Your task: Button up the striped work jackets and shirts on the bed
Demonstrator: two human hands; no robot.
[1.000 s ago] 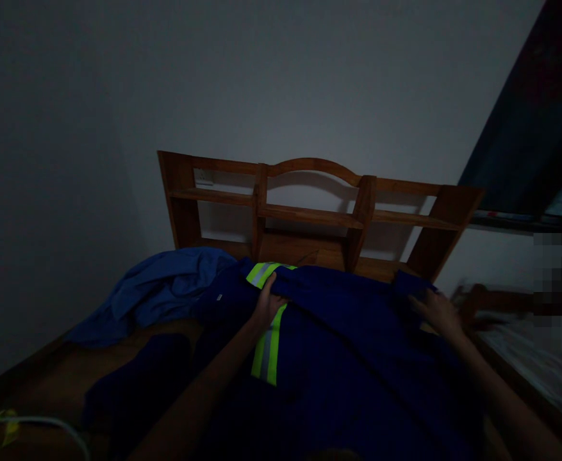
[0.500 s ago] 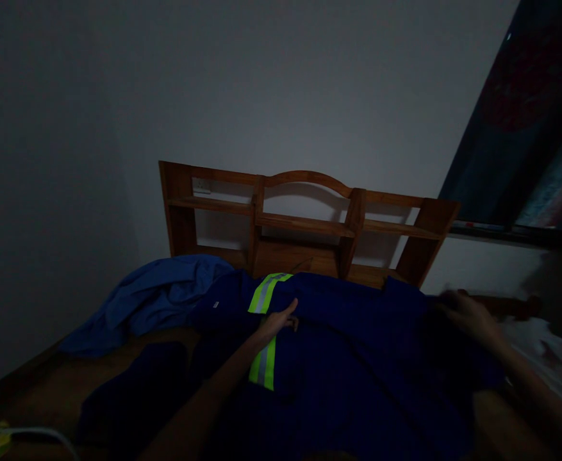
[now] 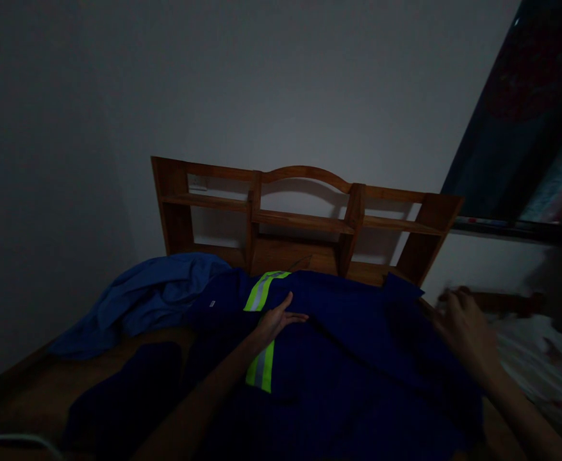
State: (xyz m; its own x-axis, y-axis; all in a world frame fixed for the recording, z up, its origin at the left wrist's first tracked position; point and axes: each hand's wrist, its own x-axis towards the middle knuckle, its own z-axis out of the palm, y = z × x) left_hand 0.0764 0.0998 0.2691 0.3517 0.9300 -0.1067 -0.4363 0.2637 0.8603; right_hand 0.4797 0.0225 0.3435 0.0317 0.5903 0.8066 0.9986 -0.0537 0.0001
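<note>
A dark blue work jacket (image 3: 338,358) with yellow-green and silver reflective bands (image 3: 260,368) lies spread over a wooden surface. My left hand (image 3: 275,320) rests on its chest area beside the band, thumb and fingers stretched out, holding nothing. At the jacket's right edge, near a pointed flap of cloth, my right hand (image 3: 468,330) is raised. Its fingers are loosely bent and somewhat blurred, with no cloth visible between them. The lower jacket is too dark to make out folds.
A lighter blue cloth (image 3: 150,298) lies crumpled at the left. Behind the jacket stands a wooden headboard with shelves (image 3: 304,221) against the wall. Pale bedding or plastic (image 3: 545,365) lies at right, below a curtained window (image 3: 516,128). A pale cord (image 3: 25,438) crosses the lower left corner.
My right hand has come away from the dark cloth at the right, which has dropped flatter. My left hand's fingers have straightened on the jacket. The view has shifted slightly.
</note>
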